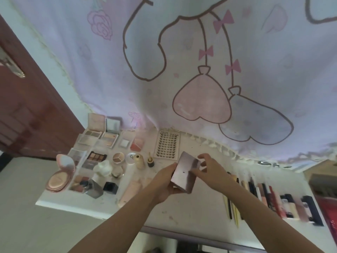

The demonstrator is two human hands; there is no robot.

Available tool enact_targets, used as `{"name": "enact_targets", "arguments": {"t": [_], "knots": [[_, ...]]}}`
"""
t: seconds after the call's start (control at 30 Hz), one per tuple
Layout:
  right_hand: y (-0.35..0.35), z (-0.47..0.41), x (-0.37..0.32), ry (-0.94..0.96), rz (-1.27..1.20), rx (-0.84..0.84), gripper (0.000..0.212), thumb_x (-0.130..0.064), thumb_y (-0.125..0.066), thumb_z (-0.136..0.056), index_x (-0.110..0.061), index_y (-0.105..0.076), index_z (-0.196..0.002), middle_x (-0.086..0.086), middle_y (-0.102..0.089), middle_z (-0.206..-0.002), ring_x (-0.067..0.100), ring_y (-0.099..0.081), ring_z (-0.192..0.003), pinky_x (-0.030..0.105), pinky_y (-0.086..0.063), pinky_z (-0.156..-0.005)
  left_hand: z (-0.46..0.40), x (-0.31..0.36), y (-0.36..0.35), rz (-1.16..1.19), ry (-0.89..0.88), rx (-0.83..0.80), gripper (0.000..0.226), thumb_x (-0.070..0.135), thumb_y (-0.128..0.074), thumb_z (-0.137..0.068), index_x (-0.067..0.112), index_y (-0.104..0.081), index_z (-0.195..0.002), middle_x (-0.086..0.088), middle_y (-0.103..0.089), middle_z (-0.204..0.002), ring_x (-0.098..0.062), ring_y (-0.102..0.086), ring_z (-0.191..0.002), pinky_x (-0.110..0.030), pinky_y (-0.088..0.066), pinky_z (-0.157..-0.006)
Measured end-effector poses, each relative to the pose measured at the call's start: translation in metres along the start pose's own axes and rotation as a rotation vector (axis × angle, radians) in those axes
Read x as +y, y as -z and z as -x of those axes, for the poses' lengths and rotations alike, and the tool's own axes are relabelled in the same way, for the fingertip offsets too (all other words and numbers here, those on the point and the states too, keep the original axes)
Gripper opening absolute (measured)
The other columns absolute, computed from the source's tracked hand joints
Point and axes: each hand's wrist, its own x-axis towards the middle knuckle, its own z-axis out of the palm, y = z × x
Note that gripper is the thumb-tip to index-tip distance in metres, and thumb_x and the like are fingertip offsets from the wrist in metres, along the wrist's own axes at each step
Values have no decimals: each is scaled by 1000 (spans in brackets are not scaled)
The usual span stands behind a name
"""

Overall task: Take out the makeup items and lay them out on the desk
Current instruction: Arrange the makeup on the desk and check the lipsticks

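Two hands meet over the middle of the white desk (191, 212), both on one flat mauve palette case (185, 171) held up off the surface and tilted. The left hand (165, 181) grips the case from below and along its left edge, fingers curled under it. The right hand (209, 168) pinches its upper right corner, thumb and fingertips closed on the edge.

Most of the makeup already lies out on the desk. To the left sits a crowd of open palettes: a dark eyeshadow palette (96, 156), a round pink compact (61, 173) with its lid up, a small round three-pan pot (118, 157), and pale blush pans nearer the back. A white flower-shaped thing (103, 168) stands among them, with a glass bottle (93, 187) and a black square cap (110, 187) just beside it. A pale pink tube (130, 192) lies near the left forearm. Behind the held case, a false-lash tray (166, 146) lies flat against the back edge, with a small cream bottle (140, 161) and a little dark pot (150, 161) to its left.

To the right, a row of lipsticks and tubes (284, 201) lies side by side, partly blurred, and thin pencils (232, 210) lie near the right forearm. A pastel curtain (145, 52) with heart balloons hangs behind the desk; a brown door (27, 115) stands at the left.
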Motion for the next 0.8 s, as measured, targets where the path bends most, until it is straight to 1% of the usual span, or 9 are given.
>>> {"name": "enact_targets", "arguments": {"t": [0.07,0.17,0.27,0.37,0.5,0.57,0.67,0.7,0.8], "knots": [[15,-3,-9,-14,-116,-49,52,-38,-60,-88,-28,-37,-134,-1,-55,-117,14,-59,-97,22,-48,-75,3,6,7,33,58,-93,37,37,-42,-98,14,-65,-115,-14,-68,-110,-31,-63,-99,-45,-55,-80],[25,-1,-20,-62,-310,-212,36,-30,-60,-90,-28,-51,-124,1,-66,-97,12,-65,-83,17,-51,-56,7,14,12,-25,107,-150,32,36,-42,-98,16,-65,-111,-6,-71,-100,-20,-67,-88,-37,-56,-73],[21,0,-19,-129,-553,-149,25,-23,-56,-93,-24,-57,-119,11,-63,-102,18,-64,-79,19,-52,-53,6,18,21,161,70,-108,35,33,-41,-99,7,-64,-101,-12,-67,-97,-21,-68,-82,-36,-57,-69],[14,2,-18,-296,-850,-87,19,-15,-51,-96,-12,-57,-114,12,-58,-100,21,-63,-77,25,-55,-52,9,16,32,351,-65,-234,33,26,-54,-93,9,-57,-122,-14,-63,-117,-25,-64,-102,-38,-55,-84],[10,9,-23,-414,-1022,-246,21,-7,-48,-96,4,-54,-113,17,-62,-89,19,-68,-62,25,-54,-49,5,9,28,311,-180,-209,69,11,-73,-75,17,-41,-137,-10,-64,-118,-22,-63,-108,-37,-54,-85],[10,13,-24,-372,-873,-279,28,-15,-49,-97,2,-52,-118,13,-63,-94,17,-70,-70,25,-56,-54,5,11,23,298,-217,-144,76,15,-75,-71,14,-41,-138,-12,-63,-117,-23,-65,-105,-36,-55,-82],[16,12,-19,-40,-73,-193,52,-48,-51,-92,-18,-43,-134,-4,-54,-124,13,-57,-110,25,-50,-84,5,11,18,197,-243,-75,70,24,-75,-70,9,-47,-132,-16,-58,-118,-22,-64,-104,-34,-55,-81],[17,12,-20,86,70,-175,56,-53,-52,-89,-24,-40,-135,-8,-48,-131,11,-50,-119,26,-45,-92,6,12,16,157,-248,-70,62,25,-74,-72,9,-52,-127,-18,-57,-118,-22,-64,-103,-34,-55,-81],[21,10,-27,235,129,-263,37,-49,-59,-85,-35,-44,-116,-10,-51,-130,9,-49,-119,28,-46,-94,6,11,10,53,-253,-103,35,24,-67,-84,8,-59,-115,-19,-61,-118,-25,-65,-104,-35,-55,-81]]}}
